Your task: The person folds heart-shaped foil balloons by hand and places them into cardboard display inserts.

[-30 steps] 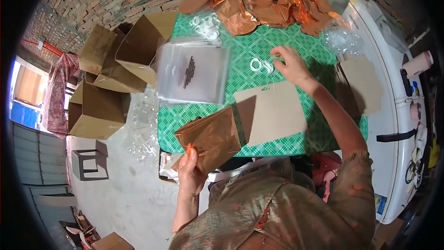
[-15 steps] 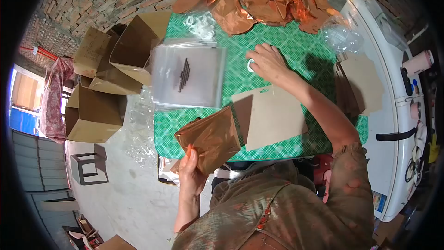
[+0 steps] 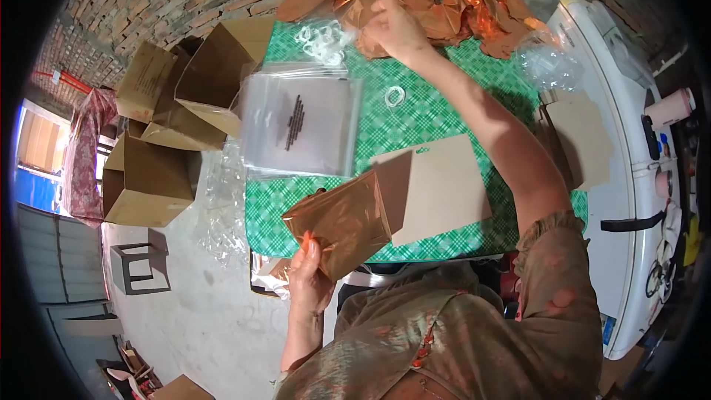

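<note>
My left hand (image 3: 309, 274) grips a folded packet of shiny copper-coloured foil (image 3: 344, 226) by its lower left side, thumb on top, in front of the table's near edge. My right hand (image 3: 394, 28) reaches to the back of the table, its fingers curled against the heap of crumpled copper foil (image 3: 429, 11). What lies between those fingertips is hard to make out. A small white coil (image 3: 395, 96) rests on the green checked tablecloth (image 3: 444, 115). Nearer me, a beige card (image 3: 442, 192) with a small slot at its top lies flat, partly behind the packet.
Clear plastic sleeves (image 3: 300, 122) are stacked at the table's left, below a tangle of white strips (image 3: 323, 38). Open cardboard boxes (image 3: 152, 178) stand further left. At right are more beige cards (image 3: 581, 133), a crumpled clear bag (image 3: 549, 63) and a white appliance (image 3: 611, 267).
My right hand has left the white coil and moved away from me to the copper foil heap. The coil stays on the cloth. My left hand still holds the packet, nearly unmoved.
</note>
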Available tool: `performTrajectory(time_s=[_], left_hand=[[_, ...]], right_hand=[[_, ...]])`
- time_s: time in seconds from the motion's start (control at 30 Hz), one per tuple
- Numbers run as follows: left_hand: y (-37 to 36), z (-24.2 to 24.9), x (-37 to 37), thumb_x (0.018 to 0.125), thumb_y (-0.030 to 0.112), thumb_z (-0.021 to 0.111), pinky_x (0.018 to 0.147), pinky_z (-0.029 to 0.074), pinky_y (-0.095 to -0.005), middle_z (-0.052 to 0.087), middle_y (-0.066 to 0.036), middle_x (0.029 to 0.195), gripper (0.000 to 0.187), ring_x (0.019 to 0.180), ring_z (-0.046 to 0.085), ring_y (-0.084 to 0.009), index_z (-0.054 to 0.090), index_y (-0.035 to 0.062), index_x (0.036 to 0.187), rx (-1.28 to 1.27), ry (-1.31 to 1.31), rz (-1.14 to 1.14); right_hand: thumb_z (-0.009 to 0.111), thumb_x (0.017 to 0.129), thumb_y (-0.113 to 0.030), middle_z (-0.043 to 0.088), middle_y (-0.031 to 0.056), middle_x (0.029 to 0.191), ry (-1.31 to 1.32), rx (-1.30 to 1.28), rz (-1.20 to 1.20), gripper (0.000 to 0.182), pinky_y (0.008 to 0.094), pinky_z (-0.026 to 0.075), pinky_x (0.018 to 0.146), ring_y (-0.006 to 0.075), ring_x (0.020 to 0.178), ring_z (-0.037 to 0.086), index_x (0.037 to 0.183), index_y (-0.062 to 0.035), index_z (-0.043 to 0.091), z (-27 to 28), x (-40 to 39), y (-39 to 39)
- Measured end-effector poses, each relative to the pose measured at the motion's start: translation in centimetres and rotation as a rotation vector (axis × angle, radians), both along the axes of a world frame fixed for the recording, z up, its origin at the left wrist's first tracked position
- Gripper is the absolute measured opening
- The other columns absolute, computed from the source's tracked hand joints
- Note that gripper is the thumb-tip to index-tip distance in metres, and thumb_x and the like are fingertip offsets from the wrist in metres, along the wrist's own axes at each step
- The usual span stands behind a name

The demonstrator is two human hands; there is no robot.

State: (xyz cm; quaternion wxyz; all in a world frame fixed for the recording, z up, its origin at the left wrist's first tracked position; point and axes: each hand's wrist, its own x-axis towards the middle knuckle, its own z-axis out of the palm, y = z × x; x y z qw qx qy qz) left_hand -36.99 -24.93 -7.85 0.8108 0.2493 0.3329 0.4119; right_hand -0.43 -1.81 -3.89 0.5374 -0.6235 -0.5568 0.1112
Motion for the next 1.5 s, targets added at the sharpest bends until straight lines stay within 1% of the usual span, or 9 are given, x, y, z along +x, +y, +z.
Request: performTrajectory(time_s=[0.17, 0.27, 0.5, 0.73, 0.77, 0.87, 1.0, 1.23, 1.5], left_hand=[[-0.6, -0.2, -0.7, 0.108, 0.028, 0.061, 0.113, 0.047, -0.0461, 0.057, -0.009, 0.147, 0.038, 0.134, 0.057, -0.0263, 0.058, 0.0094, 0.141, -0.013, 0.017, 0.022], [-0.9, -0.5, -1.1, 0.108, 0.027, 0.061, 0.113, 0.047, -0.0462, 0.058, -0.008, 0.145, 0.037, 0.133, 0.057, -0.0259, 0.058, 0.0109, 0.141, -0.014, 0.009, 0.031], [-0.7, 0.4, 0.4, 0.109, 0.025, 0.058, 0.107, 0.054, -0.0427, 0.062, -0.011, 0.137, 0.037, 0.125, 0.064, -0.0249, 0.055, 0.0075, 0.142, -0.066, -0.032, -0.048], [2.7, 0.5, 4.9, 0.111, 0.023, 0.054, 0.098, 0.059, -0.0347, 0.066, -0.012, 0.135, 0.037, 0.119, 0.069, -0.0220, 0.054, 0.0014, 0.142, -0.187, -0.006, -0.341], [3.7, -0.6, 5.2, 0.111, 0.023, 0.054, 0.092, 0.062, -0.0327, 0.068, -0.012, 0.132, 0.038, 0.113, 0.072, -0.0203, 0.055, 0.0005, 0.141, -0.210, -0.072, -0.428], [5.2, 0.2, 7.7, 0.111, 0.025, 0.055, 0.089, 0.063, -0.0320, 0.070, -0.012, 0.128, 0.040, 0.109, 0.074, -0.0193, 0.055, -0.0004, 0.141, -0.246, 0.017, -0.623], [6.3, 0.9, 10.4, 0.110, 0.027, 0.057, 0.092, 0.064, -0.0359, 0.070, -0.015, 0.127, 0.044, 0.113, 0.073, -0.0242, 0.054, -0.0032, 0.142, -0.201, 0.187, -0.742], [9.3, 1.3, 13.2, 0.109, 0.028, 0.058, 0.090, 0.064, -0.0330, 0.069, -0.014, 0.129, 0.050, 0.108, 0.074, -0.0203, 0.050, -0.0040, 0.147, -0.102, 0.240, -0.927], [10.0, 1.8, 12.6, 0.107, 0.016, 0.061, 0.096, 0.062, -0.0326, 0.069, -0.012, 0.127, 0.045, 0.111, 0.072, -0.0176, 0.051, -0.0042, 0.146, 0.111, 0.284, -0.861]], right_hand=[[0.067, 0.089, -0.014, 0.072, 0.0170, 0.098, -0.592, -0.441, 0.242, 0.014, 0.0475, 0.054, 0.083, 0.0389, 0.091, 0.068, 0.097, -0.0021, 0.069, -5.1, 1.5, -4.6], [0.064, 0.091, -0.013, 0.068, 0.0161, 0.092, -0.646, -0.273, 0.321, 0.011, 0.0494, 0.053, 0.081, 0.0386, 0.088, 0.066, 0.094, -0.0031, 0.067, -6.9, 2.3, -8.5], [0.068, 0.093, -0.009, 0.067, 0.0112, 0.088, -0.204, -0.604, 0.490, 0.008, 0.0386, 0.052, 0.082, 0.0271, 0.089, 0.066, 0.095, -0.0019, 0.066, -1.9, 0.7, -19.5], [0.061, 0.100, -0.012, 0.071, 0.0122, 0.109, -0.418, -0.201, 0.418, 0.023, 0.0361, 0.052, 0.087, 0.0257, 0.099, 0.067, 0.119, -0.0048, 0.071, -3.9, 2.0, -24.7], [0.056, 0.106, -0.014, 0.071, 0.0088, 0.114, 0.000, -0.429, 0.381, 0.027, 0.0321, 0.051, 0.089, 0.0191, 0.103, 0.065, 0.128, -0.0040, 0.068, -2.7, 1.8, -25.1], [0.055, 0.109, -0.018, 0.070, 0.0050, 0.112, 0.418, -0.486, 0.545, 0.030, 0.0298, 0.050, 0.091, 0.0155, 0.105, 0.063, 0.132, -0.0011, 0.065, 0.0, 2.0, -25.7], [0.062, 0.108, -0.025, 0.069, 0.0037, 0.109, 0.276, -0.550, 0.627, 0.037, 0.0260, 0.050, 0.085, 0.0095, 0.098, 0.061, 0.135, 0.0007, 0.062, -0.7, 0.7, -26.1], [0.062, 0.109, -0.026, 0.053, -0.0077, 0.081, 0.470, -0.558, 0.427, 0.025, 0.0215, 0.039, 0.065, 0.0010, 0.075, 0.048, 0.097, -0.0040, 0.065, -2.0, 0.2, -27.0], [0.062, 0.108, -0.027, 0.055, -0.0081, 0.081, 0.621, -0.483, 0.177, 0.027, 0.0208, 0.039, 0.063, 0.0005, 0.073, 0.047, 0.094, -0.0045, 0.067, -5.6, 1.4, -28.0]])
